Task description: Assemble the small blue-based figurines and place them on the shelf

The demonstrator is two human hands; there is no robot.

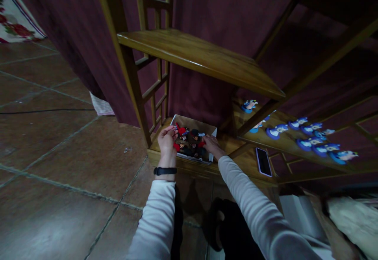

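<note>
A small cardboard box point(203, 125) sits on the lowest wooden shelf and holds several little figurines in red, black and brown point(191, 140). My left hand point(167, 139) is at the box's left side with its fingers pinched on a red figurine point(179, 129). My right hand point(211, 145) rests on the box's right side with its fingers among the figurines; what it grips cannot be made out. Both arms wear pale long sleeves, and a black band circles the left wrist.
Several blue figurines point(310, 140) lie in rows on a slanted shelf to the right. A phone point(263, 161) lies on the low shelf near the box. A bare wooden shelf point(201, 55) hangs above. Dark red curtain behind, tiled floor to the left.
</note>
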